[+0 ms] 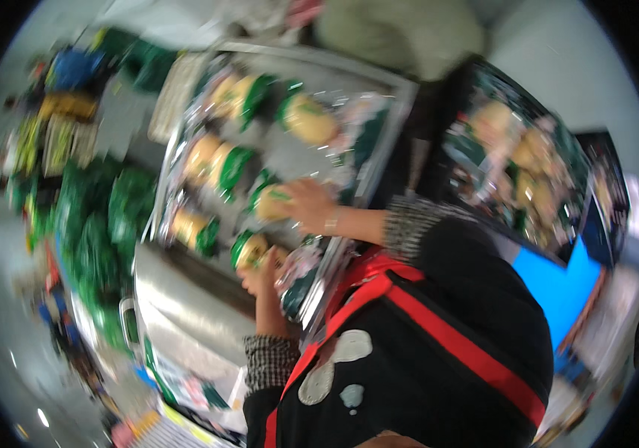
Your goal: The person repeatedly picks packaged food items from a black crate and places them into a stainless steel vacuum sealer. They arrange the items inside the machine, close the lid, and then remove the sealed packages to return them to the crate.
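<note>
Several clear plastic packs of yellow produce with green ends lie on a grey, metal-framed bed. My left hand [263,271] grips the nearest pack [249,249], thumb on one side and fingers on the other. Just above it in the picture, my right hand [308,207] has its fingers over the right end of another pack [269,203]. Motion blur hides the exact finger contact. One more pack [311,120] sits farther up, apart from both hands. A row along the left side includes a pack [196,229] with a green end.
A raised metal frame edge [378,145] borders the bed on the right. Beyond it stands a dark crate [526,173] of more bagged yellow produce. A shiny metal panel [196,302] lies at lower left, and large green bags [95,235] are piled past the bed's left edge.
</note>
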